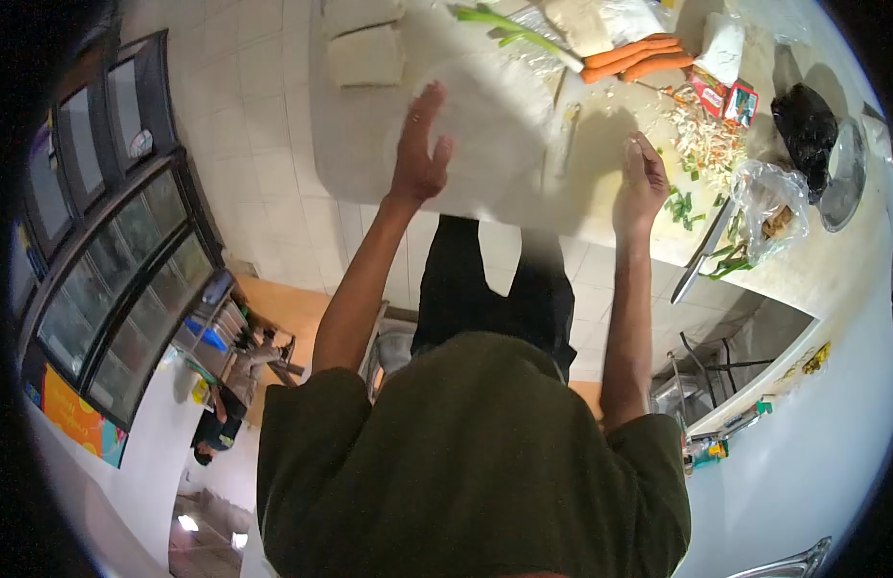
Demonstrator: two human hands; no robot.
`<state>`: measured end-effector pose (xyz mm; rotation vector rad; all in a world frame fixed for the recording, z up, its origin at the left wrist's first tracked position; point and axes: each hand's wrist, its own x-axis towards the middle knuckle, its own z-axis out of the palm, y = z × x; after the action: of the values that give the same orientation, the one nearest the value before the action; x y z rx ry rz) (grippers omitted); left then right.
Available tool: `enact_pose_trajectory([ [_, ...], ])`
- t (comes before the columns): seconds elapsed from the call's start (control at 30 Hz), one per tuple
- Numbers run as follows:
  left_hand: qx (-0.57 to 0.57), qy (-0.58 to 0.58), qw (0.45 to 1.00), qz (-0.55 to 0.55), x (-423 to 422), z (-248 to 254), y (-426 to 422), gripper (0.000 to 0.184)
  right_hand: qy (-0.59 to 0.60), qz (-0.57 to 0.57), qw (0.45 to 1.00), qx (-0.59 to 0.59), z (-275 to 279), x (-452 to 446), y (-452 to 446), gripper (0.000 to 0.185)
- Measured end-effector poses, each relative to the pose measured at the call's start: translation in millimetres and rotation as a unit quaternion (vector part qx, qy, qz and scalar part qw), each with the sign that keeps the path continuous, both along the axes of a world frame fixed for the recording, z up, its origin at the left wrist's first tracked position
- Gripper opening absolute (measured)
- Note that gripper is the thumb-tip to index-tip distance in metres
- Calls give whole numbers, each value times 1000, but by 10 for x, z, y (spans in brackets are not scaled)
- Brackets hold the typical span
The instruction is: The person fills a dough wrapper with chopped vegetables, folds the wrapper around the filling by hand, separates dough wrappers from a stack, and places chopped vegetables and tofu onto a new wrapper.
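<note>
My left hand [424,149] is held over the pale worktop [466,144], thumb and fingers spread and nothing in it. Just beyond it lies a whitish square sheet or slab [366,56]. My right hand [644,183] is above the counter on the other side, its fingers curled together at the tips; whatever they may hold is too small to make out. Close to it are a heap of shredded vegetables [706,144] and chopped green onion [682,207]. A knife [702,252] lies beside these, its end over the counter edge.
Carrots [637,58] and a green onion stalk [519,37] lie at the back. On the right are a clear plastic bag [771,212] with brown pieces, a black bag [805,135], a metal bowl [843,175] and a small red packet [740,103]. Another person [220,419] stands far left.
</note>
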<state>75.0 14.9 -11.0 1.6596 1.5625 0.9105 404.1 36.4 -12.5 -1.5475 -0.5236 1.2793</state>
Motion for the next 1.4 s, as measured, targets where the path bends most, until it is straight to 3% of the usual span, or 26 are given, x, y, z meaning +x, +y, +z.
enact_pose_trajectory([
  [0.03, 13, 20, 999, 24, -89, 101, -28, 55, 141, -52, 989, -4, -20, -66, -102, 21],
  [0.1, 39, 33, 996, 70, -254, 167, -42, 54, 164, -9, 986, 30, -35, -352, -271, 22],
  [0.17, 47, 20, 992, 118, -374, 143, -225, 54, 105, 35, 992, -62, 255, -861, -293, 18],
  [0.2, 43, 25, 991, 120, -417, 115, -305, 53, 87, 84, 992, -44, 233, -1076, -341, 18],
  [0.27, 34, 33, 991, 122, -467, 58, -455, 51, -82, 234, 962, -117, 556, -1542, -217, 19],
  [0.3, 30, 51, 992, 109, -471, 36, -498, 50, -68, 240, 967, -40, 428, -1695, -346, 20],
  [0.37, 21, 85, 993, 84, -440, 15, -585, 48, -237, 375, 884, 147, 288, -1857, -350, 28],
  [0.47, 21, 118, 991, 67, -341, -5, -621, 43, -340, 483, 766, 253, 73, -1897, -356, 41],
  [0.53, -6, 165, 986, 38, -275, -18, -627, 43, -375, 508, 736, 243, 118, -1788, -383, 45],
  [0.63, -33, 217, 975, -25, -186, -35, -654, 46, -419, 494, 729, 222, 85, -1407, -471, 52],
  [0.7, -41, 246, 966, -62, -98, -59, -652, 48, -454, 421, 754, 219, -20, -990, -551, 54],
  [0.77, -46, 275, 956, -87, -32, -92, -697, 51, -491, 343, 785, 160, 52, -556, -522, 68],
  [0.87, -32, 263, 961, -82, -40, -154, -715, 52, -575, 271, 768, 72, 111, -189, -408, 95],
  [0.97, -23, 236, 967, -96, -16, -126, -698, 52, -620, 345, 704, 26, -102, -22, -208, 114],
  [1.1, -5, 212, 973, -88, -30, -101, -707, 57, -628, 368, 681, 79, -299, 28, -7, 88],
  [1.13, -5, 210, 975, -74, -19, -89, -705, 58, -611, 344, 703, 121, -255, 8, 64, 71],
  [1.3, 10, 219, 975, -27, 18, -155, -687, 56, -592, 371, 677, 231, -244, 111, 376, 48],
  [1.4, 4, 217, 976, -14, 97, -116, -675, 52, -515, 434, 678, 294, -153, 151, 445, 50],
])
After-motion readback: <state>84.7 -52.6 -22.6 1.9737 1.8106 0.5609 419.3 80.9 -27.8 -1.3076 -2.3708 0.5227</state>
